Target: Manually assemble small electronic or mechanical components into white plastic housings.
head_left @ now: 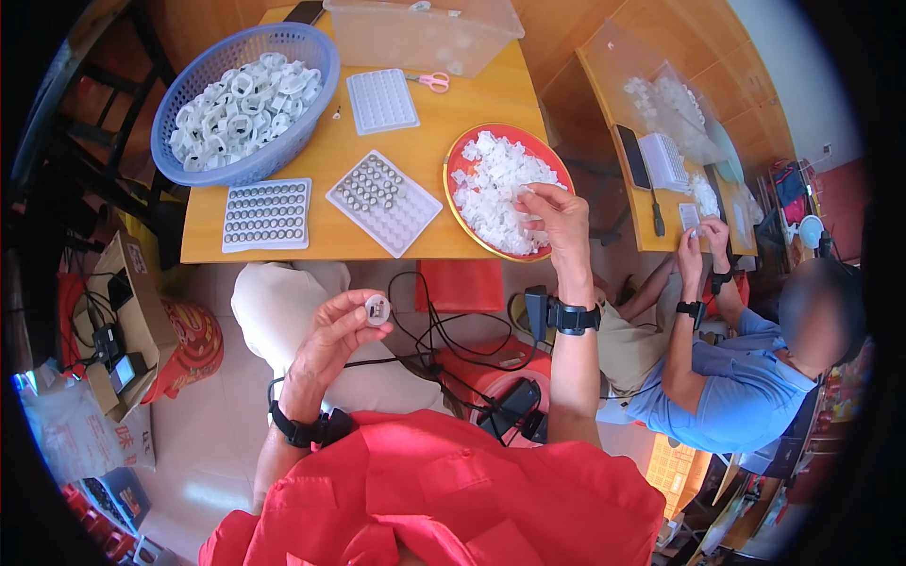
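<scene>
My left hand (342, 328) is raised above my lap and pinches a small round white plastic part (377, 309) with a dark and metallic spot at its centre. Over the right side of a red plate (561, 160) with a gold rim, my right hand (557, 219) has thumb and fingers drawn together. Small white plastic pieces (493, 189) heap up on that plate, beside and under my fingertips. Whether a piece sits in the right pinch is too small to tell. Left of the plate, a white tray (415, 215) is partly filled with small round metallic parts (371, 182).
A blue basket (165, 113) holds white ring-shaped parts. Nearby are a full tray (266, 247), another white tray (382, 99), pink-handled scissors (434, 82) and a translucent bin (377, 33). Cables (429, 321) hang below the table. A co-worker (727, 368) handles pieces at the right-hand table.
</scene>
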The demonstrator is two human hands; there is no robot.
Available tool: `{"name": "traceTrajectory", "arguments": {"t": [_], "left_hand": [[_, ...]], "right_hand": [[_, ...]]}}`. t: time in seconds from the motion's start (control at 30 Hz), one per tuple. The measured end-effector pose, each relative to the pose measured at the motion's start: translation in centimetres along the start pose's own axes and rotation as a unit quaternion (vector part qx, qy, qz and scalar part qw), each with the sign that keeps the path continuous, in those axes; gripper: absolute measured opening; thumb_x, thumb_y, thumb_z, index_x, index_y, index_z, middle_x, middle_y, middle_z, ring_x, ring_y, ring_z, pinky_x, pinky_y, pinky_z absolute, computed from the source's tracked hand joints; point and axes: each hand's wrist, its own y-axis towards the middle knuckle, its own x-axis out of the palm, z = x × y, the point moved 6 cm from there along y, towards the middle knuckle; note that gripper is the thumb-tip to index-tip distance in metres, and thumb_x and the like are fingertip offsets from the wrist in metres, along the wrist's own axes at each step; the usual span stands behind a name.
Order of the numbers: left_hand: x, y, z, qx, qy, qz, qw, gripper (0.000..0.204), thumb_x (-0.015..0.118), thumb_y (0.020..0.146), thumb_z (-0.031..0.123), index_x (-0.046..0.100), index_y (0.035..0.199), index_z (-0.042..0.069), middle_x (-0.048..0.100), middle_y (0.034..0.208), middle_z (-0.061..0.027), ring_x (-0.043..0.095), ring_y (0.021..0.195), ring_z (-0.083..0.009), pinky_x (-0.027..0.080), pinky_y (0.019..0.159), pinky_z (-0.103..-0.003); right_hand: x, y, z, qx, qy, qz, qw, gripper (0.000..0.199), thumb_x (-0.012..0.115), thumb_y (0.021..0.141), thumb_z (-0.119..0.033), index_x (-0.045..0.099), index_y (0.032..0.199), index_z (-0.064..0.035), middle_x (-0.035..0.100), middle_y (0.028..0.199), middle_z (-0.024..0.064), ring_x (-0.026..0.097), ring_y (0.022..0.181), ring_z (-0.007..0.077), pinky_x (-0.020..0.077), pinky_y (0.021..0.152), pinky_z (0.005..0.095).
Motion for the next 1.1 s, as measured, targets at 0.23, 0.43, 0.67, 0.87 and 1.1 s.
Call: {"name": "traceTrajectory", "arguments": {"t": [0.23,0.43,0.67,0.87,1.1], "left_hand": [[0.3,-0.1,0.3,-0.002,-0.004,-0.006,1.000,0.028,0.058,0.087,0.011,0.056,0.112,0.000,0.062,0.098,-0.0109,0.064,0.085,-0.0216,0.053,0.077,-0.028],[0.5,-0.1,0.3,0.000,0.000,-0.004,1.000,0.030,0.059,0.086,0.014,0.055,0.112,-0.001,0.062,0.097,-0.0106,0.064,0.084,-0.0217,0.054,0.076,-0.028],[0.2,-0.3,0.3,0.004,-0.015,-0.011,1.000,0.032,0.060,0.085,0.015,0.055,0.112,-0.001,0.061,0.099,-0.0103,0.064,0.085,-0.0215,0.053,0.077,-0.029],[0.2,-0.4,0.6,0.014,-0.031,-0.037,0.999,0.030,0.058,0.087,0.015,0.055,0.113,0.000,0.060,0.102,-0.0101,0.063,0.086,-0.0203,0.052,0.077,-0.028],[0.2,-0.3,0.6,0.022,-0.039,-0.037,0.998,0.036,0.061,0.085,0.019,0.054,0.114,0.000,0.060,0.102,-0.0113,0.063,0.084,-0.0203,0.051,0.076,-0.028]], "right_hand": [[2.8,-2.1,-0.5,0.051,0.294,-0.132,0.945,0.023,0.060,0.084,-0.007,0.058,0.105,0.0018,0.066,0.080,0.0140,0.066,0.067,0.0207,0.0566,0.063,0.0289],[5.2,-3.7,-1.0,0.065,0.373,-0.195,0.905,0.020,0.058,0.085,-0.007,0.059,0.103,0.0020,0.065,0.080,0.0122,0.066,0.068,0.0202,0.0566,0.065,0.0299],[7.6,-6.3,-2.9,0.036,0.339,-0.207,0.917,0.020,0.056,0.085,-0.002,0.060,0.104,0.0026,0.064,0.087,0.0120,0.065,0.075,0.0192,0.0555,0.070,0.0291],[9.1,-8.1,-4.0,-0.012,0.232,-0.200,0.952,0.022,0.057,0.085,-0.001,0.060,0.106,0.0028,0.065,0.087,0.0101,0.064,0.075,0.0157,0.0541,0.069,0.0258],[10.4,-9.1,-3.6,0.004,0.164,-0.205,0.965,0.023,0.059,0.085,-0.004,0.061,0.106,0.0028,0.065,0.086,0.0108,0.064,0.072,0.0142,0.0536,0.065,0.0239]]}}
